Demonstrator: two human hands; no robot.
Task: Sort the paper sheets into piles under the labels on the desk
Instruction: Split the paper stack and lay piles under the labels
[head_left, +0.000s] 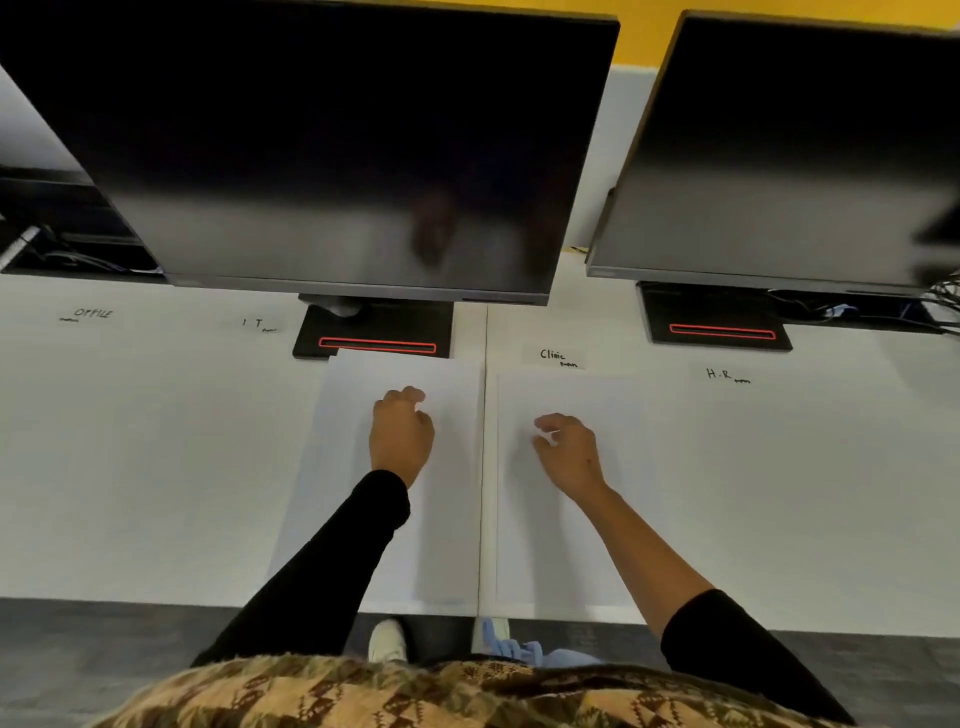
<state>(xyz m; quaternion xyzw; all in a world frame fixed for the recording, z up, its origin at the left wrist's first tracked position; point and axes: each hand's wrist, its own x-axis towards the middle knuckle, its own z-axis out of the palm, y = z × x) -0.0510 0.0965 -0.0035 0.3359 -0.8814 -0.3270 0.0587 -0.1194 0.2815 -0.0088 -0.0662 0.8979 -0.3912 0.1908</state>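
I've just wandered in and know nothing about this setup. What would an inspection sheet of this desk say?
Surface: white desk, with a seam down its middle.
Job's things: left paper pile in front of a monitor base; right paper under the Clinic label; no paper seen under the Office label, IT label or H.R label.
Clutter: nothing seen.
Hands: left hand on the left paper pile, fingers curled, cannot tell whether it pinches a sheet; right hand over the right paper, loosely curled, holding nothing.
Cables: cables behind the monitors, far right and far left.
Surroundings: left monitor, right monitor, yellow wall, grey floor.
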